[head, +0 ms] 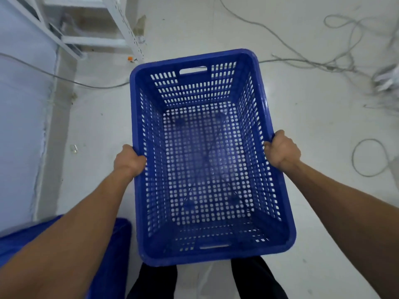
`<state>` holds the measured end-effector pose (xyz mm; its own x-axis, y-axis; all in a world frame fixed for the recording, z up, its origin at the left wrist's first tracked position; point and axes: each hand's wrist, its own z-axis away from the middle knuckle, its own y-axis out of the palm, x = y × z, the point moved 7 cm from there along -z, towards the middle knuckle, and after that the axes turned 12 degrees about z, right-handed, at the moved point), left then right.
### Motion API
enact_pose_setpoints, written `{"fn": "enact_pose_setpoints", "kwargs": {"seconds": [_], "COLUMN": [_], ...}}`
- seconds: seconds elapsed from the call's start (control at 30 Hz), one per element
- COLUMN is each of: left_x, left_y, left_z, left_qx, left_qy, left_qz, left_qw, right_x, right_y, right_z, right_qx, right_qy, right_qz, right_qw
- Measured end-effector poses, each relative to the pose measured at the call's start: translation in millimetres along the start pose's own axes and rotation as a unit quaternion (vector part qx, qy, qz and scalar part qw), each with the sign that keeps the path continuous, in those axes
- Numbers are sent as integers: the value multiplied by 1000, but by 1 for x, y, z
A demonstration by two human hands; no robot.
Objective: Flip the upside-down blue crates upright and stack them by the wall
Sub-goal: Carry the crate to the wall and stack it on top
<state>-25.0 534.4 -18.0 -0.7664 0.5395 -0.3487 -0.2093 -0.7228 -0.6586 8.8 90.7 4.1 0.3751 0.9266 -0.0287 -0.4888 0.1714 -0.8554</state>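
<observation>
Far to the left of the left hand's fingers stands a pale wall [19,104], with a grey cable [64,78] running from it across the floor [97,126]. Below and behind those fingers, partly hidden under the left forearm, is a second blue crate [117,244] at the foot of the wall; which way up it lies cannot be told. Ahead of the fingers and to their left is the leg of a white shelving frame [127,29], with a small orange scrap [130,58] by its foot. The left hand [129,160] grips the left long rim of the blue crate [195,93], fingers curled over the edge. The crate is upright, its open top facing the camera, held between both hands above the floor, which shows through its perforated bottom; handle slots sit in the far and near end walls. The right hand [281,151] grips the opposite long rim, fingers hooked over the edge into the crate. Just beneath the near end wall, closer than either set of fingers, are the person's dark trouser legs [155,281]. Well to the right of the right fingers, loose grey cables [323,63] loop over the floor.
</observation>
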Motion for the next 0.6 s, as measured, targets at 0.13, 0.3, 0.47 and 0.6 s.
{"fn": "enact_pose_setpoints", "kwargs": {"seconds": [0.13, 0.3, 0.47, 0.6], "left_x": [-34, -73, -98, -87], "left_y": [-26, -69, -107, -135], "left_z": [71, 165, 278, 354], "left_qx": [11, -27, -121, -154], "left_qy": [15, 40, 94, 88], "left_qz": [-3, -12, -12, -7], "left_qw": [1000, 999, 988, 984], "right_x": [-37, -76, -104, -112], "right_y": [-56, -132, -217, -269], "right_z": [40, 81, 131, 177], "right_qx": [1, 1, -71, -89], "right_qy": [-14, -19, -24, -57], "right_qz": [-15, -27, -82, -98], "right_qw": [1000, 999, 994, 990]}}
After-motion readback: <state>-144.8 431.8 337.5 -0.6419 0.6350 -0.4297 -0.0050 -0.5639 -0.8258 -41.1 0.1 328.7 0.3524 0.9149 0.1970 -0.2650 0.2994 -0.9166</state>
